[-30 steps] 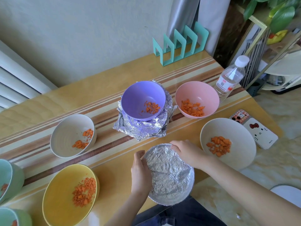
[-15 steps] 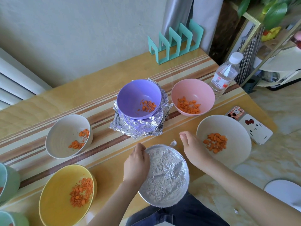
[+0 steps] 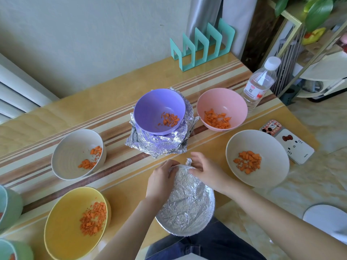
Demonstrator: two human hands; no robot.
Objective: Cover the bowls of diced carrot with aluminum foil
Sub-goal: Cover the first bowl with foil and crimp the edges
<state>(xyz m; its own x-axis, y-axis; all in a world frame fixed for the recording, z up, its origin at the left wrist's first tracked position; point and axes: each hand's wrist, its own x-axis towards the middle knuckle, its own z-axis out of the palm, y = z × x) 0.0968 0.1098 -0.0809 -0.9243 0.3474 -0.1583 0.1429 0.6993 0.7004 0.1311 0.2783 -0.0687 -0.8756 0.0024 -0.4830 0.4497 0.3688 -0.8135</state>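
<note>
A foil-covered bowl sits at the table's near edge, its top hidden under crinkled aluminum foil. My left hand presses the foil at the bowl's far-left rim. My right hand presses it at the far-right rim, beside a small foil tail sticking up. Open bowls of diced carrot stand around: a purple bowl resting on a heap of foil sheets, a pink bowl, a beige bowl on the right, a beige bowl on the left and a yellow bowl.
Two green bowls are cut off by the left edge. A water bottle and two phones lie at the table's right end. A teal rack stands by the wall. The table's near edge runs beside my lap.
Both hands have moved from the sides of the covered bowl up to its far rim and closer together. The right hand, lifted off half a second ago, is back on the foil.
</note>
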